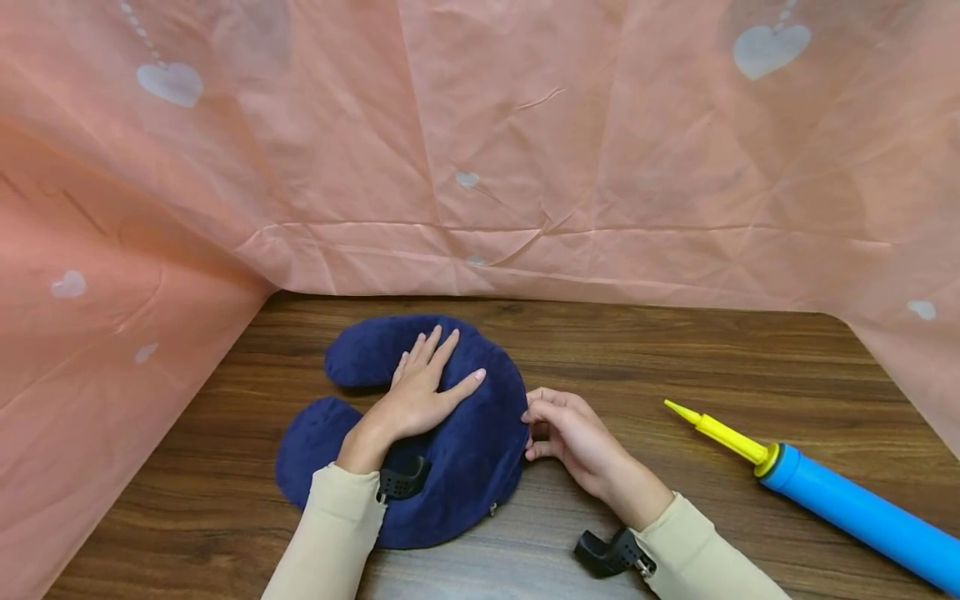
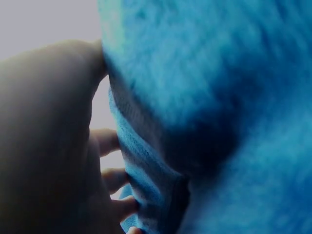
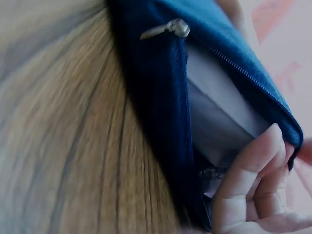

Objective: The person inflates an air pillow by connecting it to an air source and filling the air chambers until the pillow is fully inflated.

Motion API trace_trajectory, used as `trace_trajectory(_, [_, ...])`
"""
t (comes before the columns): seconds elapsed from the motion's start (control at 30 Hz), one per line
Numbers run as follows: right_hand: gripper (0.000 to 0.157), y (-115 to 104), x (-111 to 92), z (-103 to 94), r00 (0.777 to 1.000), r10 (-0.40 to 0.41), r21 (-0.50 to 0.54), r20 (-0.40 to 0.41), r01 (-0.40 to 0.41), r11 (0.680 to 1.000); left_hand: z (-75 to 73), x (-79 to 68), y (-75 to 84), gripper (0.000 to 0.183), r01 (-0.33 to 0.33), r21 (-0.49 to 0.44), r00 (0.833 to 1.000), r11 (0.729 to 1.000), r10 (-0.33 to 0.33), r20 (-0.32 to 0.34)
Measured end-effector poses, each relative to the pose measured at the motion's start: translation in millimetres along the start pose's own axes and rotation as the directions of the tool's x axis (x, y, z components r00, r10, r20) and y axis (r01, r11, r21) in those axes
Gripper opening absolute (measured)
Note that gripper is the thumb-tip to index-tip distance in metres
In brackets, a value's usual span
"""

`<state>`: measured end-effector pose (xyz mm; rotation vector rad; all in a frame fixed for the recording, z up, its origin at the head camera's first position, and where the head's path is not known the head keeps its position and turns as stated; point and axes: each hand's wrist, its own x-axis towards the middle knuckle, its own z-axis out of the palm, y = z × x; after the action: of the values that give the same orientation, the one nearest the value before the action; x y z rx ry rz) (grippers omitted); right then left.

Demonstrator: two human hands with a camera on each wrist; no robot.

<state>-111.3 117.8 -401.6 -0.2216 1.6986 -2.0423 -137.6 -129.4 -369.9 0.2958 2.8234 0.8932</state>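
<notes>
A dark blue U-shaped neck pillow (image 1: pixel 483 425) lies on the table, its curved back toward the right. My left hand (image 1: pixel 423 396) rests on top of it with fingers spread. At the pillow's right edge, my right hand (image 1: pixel 576 433) pinches the fabric beside an unzipped opening. The right wrist view shows the zipper pull (image 3: pixel 179 28) at one end of this opening and a pale grey inner bladder (image 3: pixel 219 107) inside. Close to the curled fingers, a small clear piece (image 3: pixel 210 173) shows in the gap, partly hidden.
A hand pump (image 1: pixel 855 504) with a blue barrel and yellow nozzle lies at the right, nozzle pointing toward the back left. The wooden table (image 1: pixel 600 350) is bordered by a pink curtain (image 1: pixel 510 150) with white hearts at the back and sides.
</notes>
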Motion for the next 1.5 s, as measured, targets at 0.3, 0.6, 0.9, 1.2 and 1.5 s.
trace_trajectory(0.3, [0.009, -6, -1, -3.3, 1.0, 0.025, -0.048, 0.019, -0.024, 0.999, -1.0, -0.1, 0.8, 0.089, 0.005, 0.001, 1.0, 1.0, -0.005, 0.008])
trace_trajectory(0.6, [0.014, -7, -1, -9.2, 0.994, -0.013, -0.443, -0.104, -0.035, 0.896, 0.3, -1.3, 1.4, 0.088, -0.019, 0.015, 1.0, 1.0, 0.019, 0.015])
trace_trajectory(0.9, [0.025, 11, -44, 4.0, 0.922, -0.256, -0.731, 0.29, 0.386, 0.562, 2.7, -4.2, 4.9, 0.083, -0.033, -0.021, 0.999, 0.999, 0.033, -0.006])
trace_trajectory(1.2, [0.048, 29, -51, 37.9, 0.866, -0.385, -0.907, 0.319, 0.397, 0.141, 8.1, -8.5, 9.8, 0.105, -0.027, 0.021, 1.0, 0.999, 0.027, 0.014])
trace_trajectory(1.5, [0.024, 33, -52, 40.5, 0.795, -0.47, -0.918, 0.384, 0.384, -0.1, 14.0, -9.4, 13.1, 0.114, -0.026, 0.065, 0.999, 0.998, 0.024, 0.021])
